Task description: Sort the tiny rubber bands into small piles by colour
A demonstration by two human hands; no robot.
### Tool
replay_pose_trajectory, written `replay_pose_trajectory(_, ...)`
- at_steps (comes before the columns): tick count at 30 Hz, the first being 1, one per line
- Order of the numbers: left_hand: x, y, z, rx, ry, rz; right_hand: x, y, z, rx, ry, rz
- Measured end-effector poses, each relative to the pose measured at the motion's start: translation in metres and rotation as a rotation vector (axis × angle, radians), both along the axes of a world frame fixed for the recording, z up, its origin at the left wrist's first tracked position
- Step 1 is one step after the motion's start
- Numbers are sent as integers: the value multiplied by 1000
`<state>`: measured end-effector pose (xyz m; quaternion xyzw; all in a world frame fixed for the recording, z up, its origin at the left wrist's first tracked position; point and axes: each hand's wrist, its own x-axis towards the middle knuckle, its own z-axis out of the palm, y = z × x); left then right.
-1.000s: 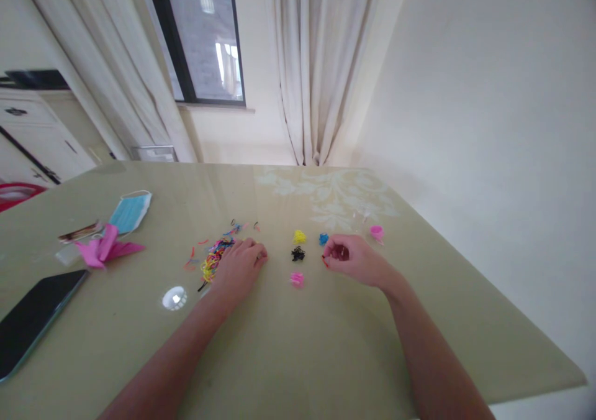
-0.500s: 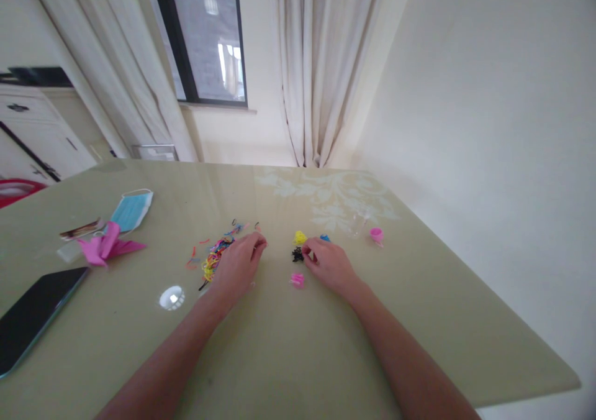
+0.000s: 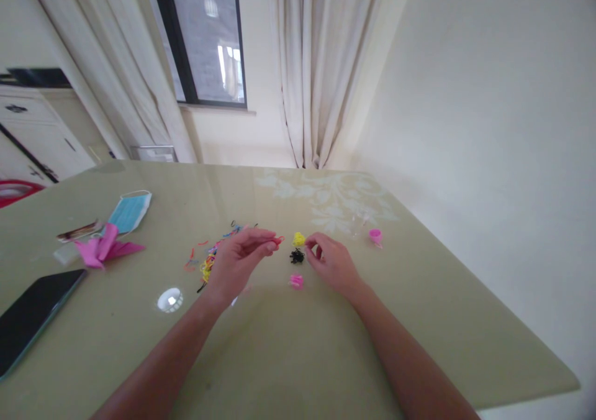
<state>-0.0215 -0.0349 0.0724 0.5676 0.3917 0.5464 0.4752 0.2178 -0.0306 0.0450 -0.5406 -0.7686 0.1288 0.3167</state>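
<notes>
My left hand (image 3: 239,258) pinches a red rubber band (image 3: 279,240) between thumb and fingertips, raised over the table. Beneath and behind it spreads a mixed heap of small coloured rubber bands (image 3: 207,268), partly covered by the hand. My right hand (image 3: 333,261) is closed in a loose pinch at the right of the small piles; whatever its fingertips hold, if anything, is too small to make out. Closest to those fingertips lies a yellow pile of bands (image 3: 298,239). Below that sit a black pile (image 3: 297,256) and a pink pile (image 3: 296,281).
On the left are a phone (image 3: 40,314), a pink folded-paper figure (image 3: 107,247) and a blue face mask (image 3: 130,212). A shiny clear dome (image 3: 170,300) lies near my left forearm. A small pink cup (image 3: 375,237) stands right, beside a clear object (image 3: 357,224).
My left hand has lifted from the mixed heap and moved right, now with a red rubber band in its fingertips. My right hand has shifted slightly right, off the black pile.
</notes>
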Motion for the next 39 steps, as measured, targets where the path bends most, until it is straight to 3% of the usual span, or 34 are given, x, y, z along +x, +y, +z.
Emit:
replay_pose_trajectory(4, 4, -12, 12, -23, -63, -28, -5, -12, 17, -7, 351, 70)
replay_pose_trajectory(8, 6, -15, 13, -22, 2, -62, -15, -28, 32, -64, 584, 204)
replay_pose_trajectory(15, 10, -17, 8, -44, 45, -106, -21, -36, 37, -6, 583, 210)
replay_pose_trajectory(24, 13, -21, 9, -35, 27, -163, -25, -39, 36, -174, 712, 218)
replay_pose_trajectory(29, 5, -13, 7, 9, 120, -100, -20, -37, 40, -208, 800, 216)
replay_pose_trajectory(32, -5, -2, -2, 62, 358, 18, -13, -35, 43, -252, 848, 215)
replay_pose_trajectory(36, -18, 9, -20, 209, 1071, 213, -6, -32, 42, -278, 899, 226)
replay_pose_trajectory(39, -22, 10, -30, 243, 1459, 229, -4, -30, 40, -266, 901, 210)
